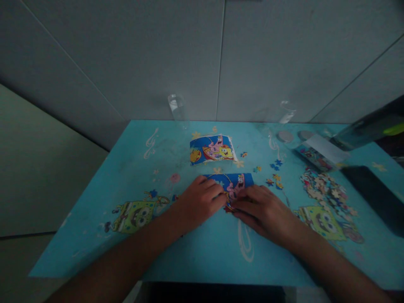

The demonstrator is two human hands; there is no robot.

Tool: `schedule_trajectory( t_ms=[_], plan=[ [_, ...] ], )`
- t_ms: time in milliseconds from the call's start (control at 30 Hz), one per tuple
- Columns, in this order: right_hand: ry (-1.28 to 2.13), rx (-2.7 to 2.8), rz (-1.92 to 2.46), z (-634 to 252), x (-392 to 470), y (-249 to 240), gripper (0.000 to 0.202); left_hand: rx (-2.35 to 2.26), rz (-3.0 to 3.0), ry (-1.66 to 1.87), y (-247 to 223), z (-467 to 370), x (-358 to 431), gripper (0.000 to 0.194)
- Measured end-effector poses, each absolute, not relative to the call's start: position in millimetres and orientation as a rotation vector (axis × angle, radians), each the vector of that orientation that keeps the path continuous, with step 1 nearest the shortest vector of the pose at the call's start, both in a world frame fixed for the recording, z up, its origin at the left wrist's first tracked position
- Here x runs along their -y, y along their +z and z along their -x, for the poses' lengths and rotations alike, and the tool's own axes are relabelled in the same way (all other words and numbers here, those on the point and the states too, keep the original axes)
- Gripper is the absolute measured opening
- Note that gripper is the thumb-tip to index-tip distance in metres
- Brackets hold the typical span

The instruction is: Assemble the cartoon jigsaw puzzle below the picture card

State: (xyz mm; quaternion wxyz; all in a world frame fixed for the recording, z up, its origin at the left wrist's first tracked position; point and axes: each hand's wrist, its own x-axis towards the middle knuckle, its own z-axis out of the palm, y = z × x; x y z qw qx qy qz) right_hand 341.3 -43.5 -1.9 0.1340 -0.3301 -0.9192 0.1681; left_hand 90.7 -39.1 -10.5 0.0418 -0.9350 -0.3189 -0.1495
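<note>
A partly assembled jigsaw puzzle (248, 180) lies on the table in front of me, with a pink starfish figure on blue. My left hand (203, 200) rests over its left part, fingers bent and pressed together at the puzzle's middle. Curled fingers of my right hand (257, 206) pinch at the lower right edge, around a small red and blue bit of jigsaw. Exactly what lies under the fingertips is mostly hidden. Behind the puzzle lies a slightly curled reference picture (211, 150) with the same scene.
Several loose blue and yellow pieces (276, 164) lie to the right of the puzzle. Farther right are a heap of pieces (326, 189), a folded card (317, 155), a dark flat object (374, 198) and round lids (285, 136). Clear containers (178, 110) stand by the wall.
</note>
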Motion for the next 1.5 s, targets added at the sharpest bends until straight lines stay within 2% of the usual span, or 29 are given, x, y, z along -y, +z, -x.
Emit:
schedule_trajectory(
  t_ms=[267, 1500],
  plan=[
    [0.477, 2.649, 0.923, -339.9, 41.8, -1.7, 0.021, 0.833, 2.748, -0.476, -10.0, -91.6, 38.1, 0.018],
    [0.436, 2.664, 0.859, -339.3, 41.4, -1.8, 0.022, 0.792, 2.748, -0.477, -15.2, -90.2, 40.6, 0.016]
  ],
)
